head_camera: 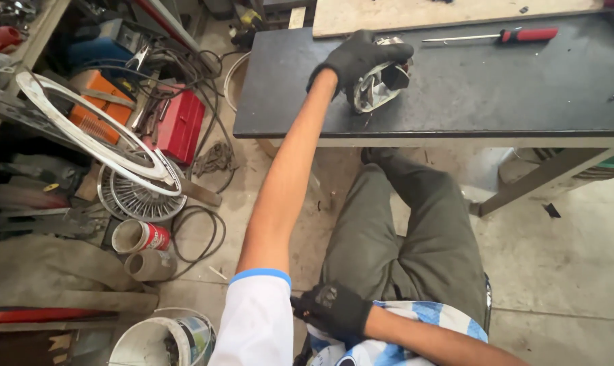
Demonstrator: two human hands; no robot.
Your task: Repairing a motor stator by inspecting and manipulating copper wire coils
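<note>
A crumpled silvery metal part sits on the black bench, near its front edge at the left end. Its dark open mouth faces right and toward the person; its long axis is hard to tell. The gloved left hand lies on top of it, fingers curled closed over its upper edge. The gloved right hand rests low by the waist, fingers loosely bent, holding nothing visible. A red-handled screwdriver lies well apart at the bench's back, pointing left.
</note>
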